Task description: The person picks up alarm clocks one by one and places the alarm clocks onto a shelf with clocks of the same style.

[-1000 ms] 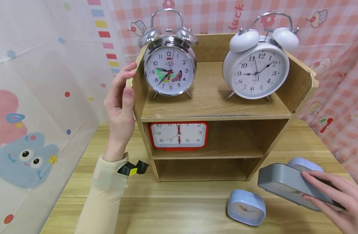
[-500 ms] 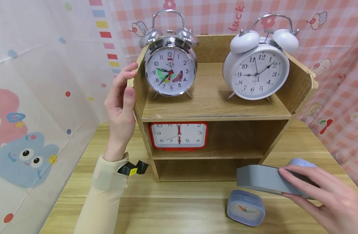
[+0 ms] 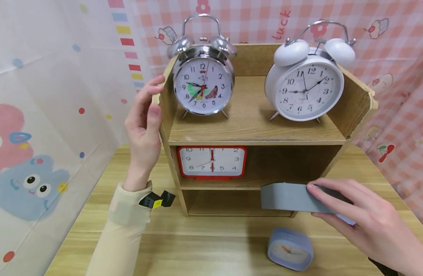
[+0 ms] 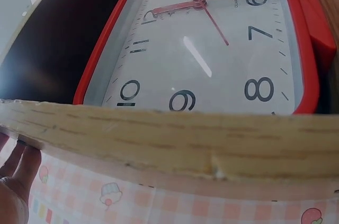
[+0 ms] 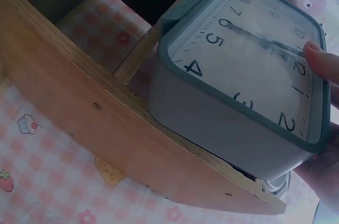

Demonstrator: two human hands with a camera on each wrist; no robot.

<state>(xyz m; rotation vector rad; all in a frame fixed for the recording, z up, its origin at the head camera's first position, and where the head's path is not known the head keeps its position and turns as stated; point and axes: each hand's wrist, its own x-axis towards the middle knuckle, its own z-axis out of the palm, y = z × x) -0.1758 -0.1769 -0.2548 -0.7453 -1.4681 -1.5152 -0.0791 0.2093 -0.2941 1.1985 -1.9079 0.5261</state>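
My right hand [image 3: 356,211] grips a grey rectangular desk clock [image 3: 290,197] by its right part, in front of the lower shelves. In the right wrist view the clock's dial [image 5: 254,60] faces the camera, a thumb at its edge. My left hand [image 3: 144,126] rests against the outer left side of the wooden shelf unit [image 3: 256,142], fingertips at the panel's front edge. A red-framed clock [image 3: 211,177] stands on the middle shelf's left; the left wrist view shows its dial [image 4: 212,49] close up. On top stand a silver twin-bell clock [image 3: 214,73] and a white one [image 3: 292,53].
A small blue clock [image 3: 290,249] stands on the wooden table [image 3: 204,249] before the unit. Another bluish object [image 3: 346,219] shows partly behind my right hand. A patterned cloth wall [image 3: 252,23] runs close behind the unit.
My right hand has carried the grey clock left and upward, toward the right side of the shelf unit, and turned it. My left hand stays at the side panel.
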